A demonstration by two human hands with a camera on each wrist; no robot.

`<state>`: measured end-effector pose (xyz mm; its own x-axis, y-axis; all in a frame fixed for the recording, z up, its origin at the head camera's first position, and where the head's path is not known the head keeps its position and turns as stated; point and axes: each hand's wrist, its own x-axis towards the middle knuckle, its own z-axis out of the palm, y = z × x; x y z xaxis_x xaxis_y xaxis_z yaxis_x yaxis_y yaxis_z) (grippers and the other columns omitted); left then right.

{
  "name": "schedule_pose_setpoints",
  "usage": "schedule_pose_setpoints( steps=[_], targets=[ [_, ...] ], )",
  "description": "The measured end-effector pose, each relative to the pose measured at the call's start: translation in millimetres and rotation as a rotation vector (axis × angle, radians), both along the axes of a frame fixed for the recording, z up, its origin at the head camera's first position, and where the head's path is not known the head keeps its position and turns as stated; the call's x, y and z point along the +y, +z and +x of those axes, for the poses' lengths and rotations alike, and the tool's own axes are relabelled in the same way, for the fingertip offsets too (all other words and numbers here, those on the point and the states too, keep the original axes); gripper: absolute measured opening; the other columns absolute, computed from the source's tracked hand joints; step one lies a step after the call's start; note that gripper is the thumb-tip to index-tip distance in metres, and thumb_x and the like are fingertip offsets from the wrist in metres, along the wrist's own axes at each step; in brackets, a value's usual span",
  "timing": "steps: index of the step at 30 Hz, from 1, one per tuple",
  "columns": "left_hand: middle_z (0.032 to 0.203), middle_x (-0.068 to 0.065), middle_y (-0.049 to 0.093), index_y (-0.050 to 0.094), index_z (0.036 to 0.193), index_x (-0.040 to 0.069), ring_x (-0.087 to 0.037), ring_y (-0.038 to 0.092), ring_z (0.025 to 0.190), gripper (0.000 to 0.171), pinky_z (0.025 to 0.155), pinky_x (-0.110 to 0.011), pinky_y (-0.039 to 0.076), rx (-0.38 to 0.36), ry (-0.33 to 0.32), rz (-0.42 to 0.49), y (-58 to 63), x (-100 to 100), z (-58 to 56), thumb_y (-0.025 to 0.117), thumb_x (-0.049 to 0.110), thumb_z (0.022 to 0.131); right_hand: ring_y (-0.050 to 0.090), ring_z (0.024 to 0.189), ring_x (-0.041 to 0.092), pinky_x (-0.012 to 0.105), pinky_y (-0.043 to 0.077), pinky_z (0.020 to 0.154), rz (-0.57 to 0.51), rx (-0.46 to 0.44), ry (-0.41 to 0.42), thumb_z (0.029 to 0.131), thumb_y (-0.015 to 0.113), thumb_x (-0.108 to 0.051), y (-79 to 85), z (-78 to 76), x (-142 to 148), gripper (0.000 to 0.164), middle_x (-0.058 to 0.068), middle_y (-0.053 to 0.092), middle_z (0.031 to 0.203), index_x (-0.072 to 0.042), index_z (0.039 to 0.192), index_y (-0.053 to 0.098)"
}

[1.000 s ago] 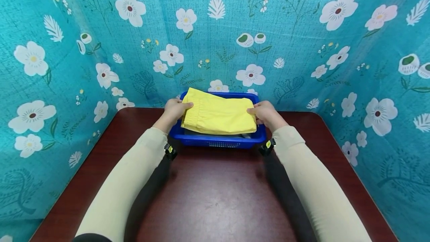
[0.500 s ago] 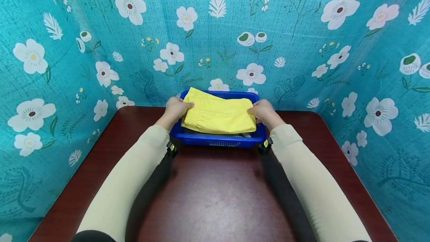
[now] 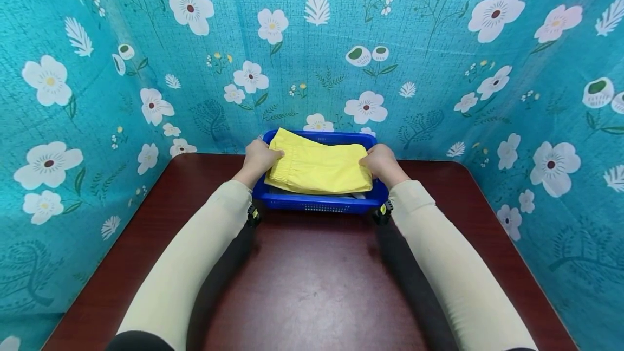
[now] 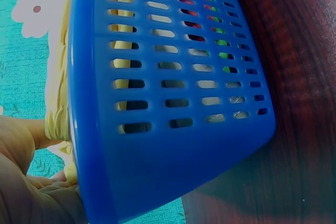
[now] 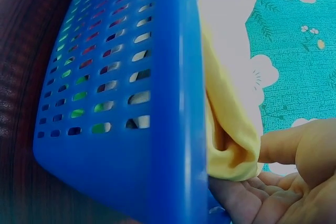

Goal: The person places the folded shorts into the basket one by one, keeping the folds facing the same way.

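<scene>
Folded yellow shorts [image 3: 319,169] with a gathered elastic waistband lie across the top of a blue plastic basket [image 3: 322,206]. At their waistband end, my left hand [image 3: 259,157] pinches the cloth, thumb on top. My right hand [image 3: 381,161] grips the opposite end the same way. The left wrist view has the left hand [image 4: 31,177] at the basket's rim with the yellow cloth between thumb and fingers. In the right wrist view, the right hand [image 5: 283,177] holds a folded edge of the shorts just over the rim.
Through the basket's slots show white, red and green items, mostly hidden under the shorts. The basket stands at the back of a dark reddish-brown table [image 3: 312,280]. Close behind it hangs a teal floral curtain [image 3: 312,69], which also runs along both sides.
My left hand has shifted slightly right, and the waistband end of the shorts has moved with it. The right hand keeps its hold almost unmoved.
</scene>
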<state>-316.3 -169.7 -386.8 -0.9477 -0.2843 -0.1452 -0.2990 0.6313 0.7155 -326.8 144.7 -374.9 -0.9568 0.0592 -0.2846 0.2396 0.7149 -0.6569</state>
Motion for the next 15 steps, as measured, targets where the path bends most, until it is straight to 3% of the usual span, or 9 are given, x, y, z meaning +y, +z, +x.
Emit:
schedule_pose_setpoints(
  steps=[2,4,5,7,9,12,13,15],
  targets=[
    [0.064,0.003,0.036,0.047,0.076,0.015,-0.014,0.039,0.055,0.039,0.051,-0.03,0.036,0.007,-0.009,-0.017,0.8,0.7,0.6,0.076,0.035,0.092,0.055,0.064,0.019,0.029,0.051,0.056,0.024,0.021,0.012,0.098,0.061,-0.014,-1.8,-0.2,-0.2,0.013,0.005,0.051,0.078,-0.004,0.09,0.061],
    [0.066,0.002,0.038,0.061,0.098,0.007,-0.015,0.039,0.057,0.031,0.054,-0.031,0.039,0.013,-0.02,-0.021,2.0,1.2,2.0,0.075,0.034,0.093,0.048,0.055,0.018,0.028,0.046,0.052,0.049,0.039,0.025,0.097,0.059,-0.013,-4.6,-1.1,-0.5,0.023,0.001,0.041,0.066,-0.009,0.076,0.051],
    [0.069,0.001,0.041,0.062,0.116,0.003,-0.016,0.041,0.06,0.041,0.056,-0.032,0.041,0.013,-0.027,-0.022,2.5,1.5,3.0,0.074,0.034,0.093,0.045,0.052,0.017,0.028,0.044,0.05,0.062,0.046,0.032,0.096,0.059,-0.012,-5.8,-1.8,-0.5,0.028,0.0,0.035,0.062,-0.011,0.071,0.045],
    [0.086,-0.008,0.058,0.046,0.147,-0.003,-0.018,0.054,0.073,0.07,0.069,-0.034,0.051,0.021,-0.041,-0.033,4.2,2.4,5.2,0.073,0.034,0.095,0.039,0.047,0.017,0.028,0.04,0.048,0.091,0.06,0.046,0.094,0.058,-0.011,-8.1,-3.2,-0.7,0.034,-0.002,0.03,0.057,-0.013,0.066,0.039],
    [0.105,-0.016,0.065,0.027,0.158,-0.005,-0.022,0.061,0.085,0.086,0.081,-0.038,0.056,0.025,-0.055,-0.052,4.9,3.9,6.3,0.072,0.033,0.095,0.036,0.047,0.017,0.028,0.038,0.048,0.126,0.074,0.062,0.094,0.058,-0.011,-9.1,-4.1,-1.0,0.036,-0.002,0.028,0.058,-0.014,0.065,0.038],
    [0.105,-0.017,0.065,0.055,0.138,-0.006,-0.023,0.063,0.086,0.059,0.079,-0.038,0.057,0.019,-0.073,-0.102,5.9,6.9,6.0,0.07,0.034,0.097,0.035,0.05,0.016,0.028,0.037,0.049,0.185,0.093,0.091,0.095,0.058,-0.011,-8.3,-3.7,-2.5,0.034,-0.001,0.028,0.061,-0.013,0.067,0.039],
    [0.09,-0.012,0.064,0.063,0.123,-0.005,-0.021,0.059,0.074,0.047,0.069,-0.035,0.055,0.011,-0.082,-0.127,6.1,7.9,5.3,0.069,0.034,0.097,0.037,0.052,0.017,0.028,0.037,0.05,0.205,0.095,0.102,0.095,0.057,-0.01,-7.8,-3.3,-3.2,0.03,0.0,0.03,0.063,-0.011,0.068,0.043],
    [0.064,-0.001,0.045,0.066,0.091,0.002,-0.017,0.045,0.055,0.033,0.053,-0.032,0.044,-0.011,-0.097,-0.155,7.0,9.9,3.8,0.068,0.035,0.098,0.043,0.058,0.02,0.028,0.039,0.053,0.234,0.084,0.123,0.095,0.056,-0.009,-6.1,-2.1,-5.2,0.019,0.004,0.037,0.07,-0.007,0.077,0.051]
  ],
)
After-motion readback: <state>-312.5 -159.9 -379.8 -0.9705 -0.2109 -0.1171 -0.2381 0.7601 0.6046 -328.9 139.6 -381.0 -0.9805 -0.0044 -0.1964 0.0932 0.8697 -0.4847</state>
